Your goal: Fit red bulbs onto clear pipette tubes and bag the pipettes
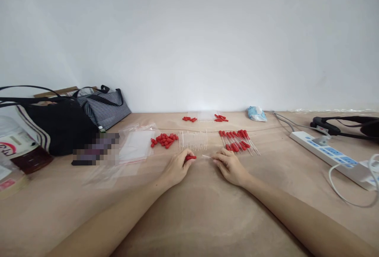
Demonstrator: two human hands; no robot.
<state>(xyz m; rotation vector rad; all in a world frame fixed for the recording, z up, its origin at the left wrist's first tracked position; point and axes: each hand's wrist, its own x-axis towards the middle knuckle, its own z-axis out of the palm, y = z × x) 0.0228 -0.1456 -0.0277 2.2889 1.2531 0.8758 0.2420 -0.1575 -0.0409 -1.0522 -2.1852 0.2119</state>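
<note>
Between the thumb and fingers of my left hand is a red rubber dropper bulb, its narrow end pointing right. My right hand pinches a thin clear glass dropper tube, whose tip points left at the bulb. A small gap separates the two. Beyond my left hand lies a pile of loose red bulbs. A row of bare clear tubes sits in the middle. Behind my right hand, droppers with red bulbs fitted lie side by side.
Clear zip bags lie left of the bulbs. More red bulbs and droppers lie near the wall beside a blue tissue pack. A power strip with cables is at right. Bags and a drink bottle stand at left.
</note>
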